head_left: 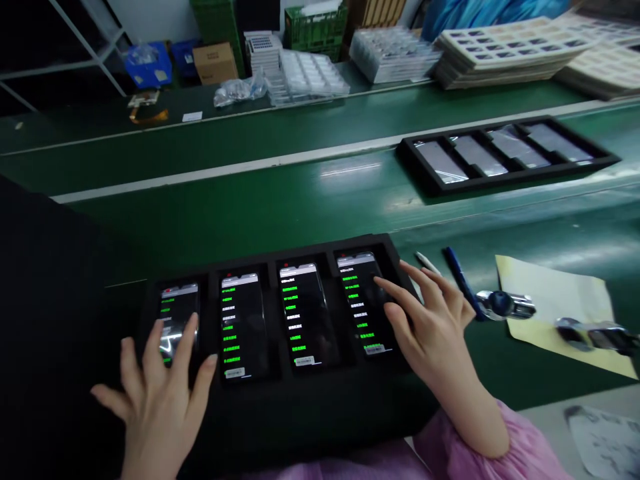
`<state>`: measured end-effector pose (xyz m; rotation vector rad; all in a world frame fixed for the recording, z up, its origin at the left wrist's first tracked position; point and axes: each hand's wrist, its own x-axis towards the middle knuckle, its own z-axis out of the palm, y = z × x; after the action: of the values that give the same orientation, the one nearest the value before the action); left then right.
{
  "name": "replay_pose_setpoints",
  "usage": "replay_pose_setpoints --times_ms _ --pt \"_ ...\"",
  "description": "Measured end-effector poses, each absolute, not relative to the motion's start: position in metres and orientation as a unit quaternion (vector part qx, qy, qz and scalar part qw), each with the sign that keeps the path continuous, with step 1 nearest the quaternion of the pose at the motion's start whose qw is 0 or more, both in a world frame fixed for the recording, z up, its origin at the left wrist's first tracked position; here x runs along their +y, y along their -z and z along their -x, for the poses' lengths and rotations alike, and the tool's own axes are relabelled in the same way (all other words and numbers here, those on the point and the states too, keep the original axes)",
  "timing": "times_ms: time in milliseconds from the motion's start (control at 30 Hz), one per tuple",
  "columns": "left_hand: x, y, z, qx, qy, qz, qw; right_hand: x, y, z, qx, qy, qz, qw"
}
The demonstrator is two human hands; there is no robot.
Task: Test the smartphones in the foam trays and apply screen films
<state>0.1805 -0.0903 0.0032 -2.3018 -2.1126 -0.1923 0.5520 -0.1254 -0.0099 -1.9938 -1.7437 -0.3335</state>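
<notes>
Several smartphones lie face up in the slots of a black foam tray (310, 257), their screens lit with lists in green and white text. My left hand (160, 387) is spread over the leftmost phone (179, 307), its fingers covering the lower screen. Beside it sit a second phone (245, 327) and a third phone (307, 313), with neither hand on them. My right hand (435, 320) hovers at the rightmost phone (363, 300), index finger stretched out at the screen's right edge. Whether that fingertip touches the glass I cannot tell. Both hands hold nothing.
Farther back on the green bench stands another black tray (430, 183) of film-covered phones. Right of my hand lie a blue pen (460, 280), a white pen (425, 262), a yellowish sheet (555, 300) and shiny metal pieces (505, 305). Stacked trays (505, 53) line the back.
</notes>
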Motion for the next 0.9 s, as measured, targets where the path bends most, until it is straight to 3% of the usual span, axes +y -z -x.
replay_pose_setpoints --times_ms 400,600,900 --pt "-0.081 0.002 -0.183 -0.655 0.073 0.751 -0.036 -0.116 0.02 -0.547 -0.667 0.12 0.711 0.189" --pt "-0.067 -0.001 -0.188 -0.637 0.085 0.766 -0.017 -0.092 0.009 -0.507 -0.756 0.111 0.611 0.205" --pt "-0.05 -0.002 -0.205 -0.625 0.086 0.776 -0.022 -0.098 0.007 -0.517 -0.736 0.08 0.599 0.305"
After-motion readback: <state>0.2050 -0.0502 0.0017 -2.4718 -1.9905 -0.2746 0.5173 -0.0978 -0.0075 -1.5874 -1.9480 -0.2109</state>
